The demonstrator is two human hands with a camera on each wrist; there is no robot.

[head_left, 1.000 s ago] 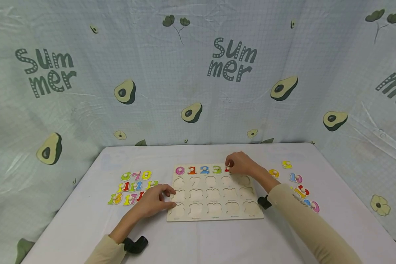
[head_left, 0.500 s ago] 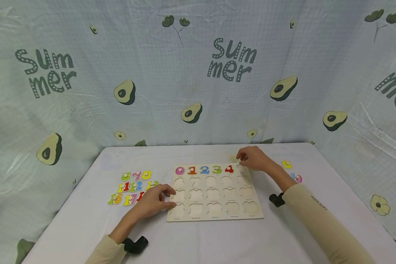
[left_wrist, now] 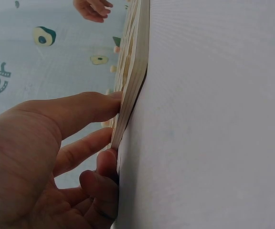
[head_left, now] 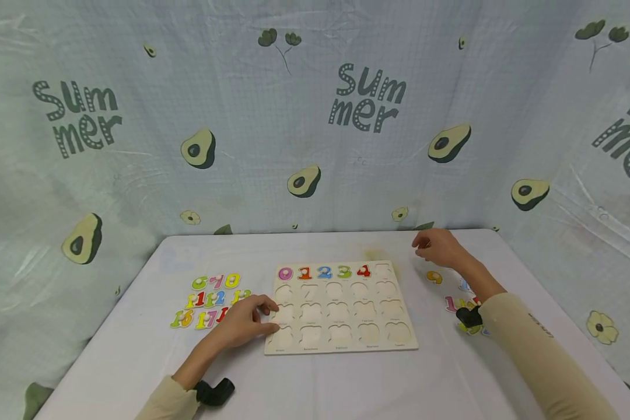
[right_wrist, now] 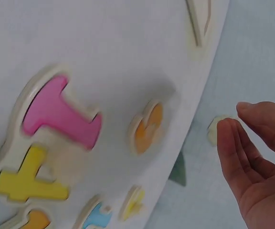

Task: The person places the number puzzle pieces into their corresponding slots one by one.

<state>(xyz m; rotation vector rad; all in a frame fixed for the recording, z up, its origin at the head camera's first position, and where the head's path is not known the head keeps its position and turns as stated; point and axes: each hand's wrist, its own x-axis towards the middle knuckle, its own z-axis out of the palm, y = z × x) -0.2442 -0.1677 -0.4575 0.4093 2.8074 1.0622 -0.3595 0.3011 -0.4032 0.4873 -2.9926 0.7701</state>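
A wooden number puzzle board [head_left: 322, 315] lies flat on the table, its top row holding a pink 0 [head_left: 286, 273], red 1 [head_left: 305, 273], blue 2 [head_left: 324, 272], green 3 [head_left: 344, 271] and red 4 [head_left: 364, 270]. The recess at the top right is bare. My left hand [head_left: 244, 321] rests thumb and fingers on the board's left edge, also seen along the board's side [left_wrist: 136, 67] in the left wrist view. Holding nothing, my right hand [head_left: 438, 248] hovers right of the board with loosely bent fingers. An orange 9 [right_wrist: 148, 129] and a pink-and-yellow 14 [right_wrist: 63, 114] show in the right wrist view.
Several number pieces [head_left: 215, 298] sit in rows left of the board, partly behind my left hand. More pieces [head_left: 459, 303] lie on the right, partly covered by my right forearm and its black wrist camera [head_left: 469, 316]. An avocado-print sheet [head_left: 241, 116] hangs behind the table.
My right hand has let go of the red 4, which now sits in the board's top row, and has moved right, over the loose pieces' side. My left hand stays on the board's edge.
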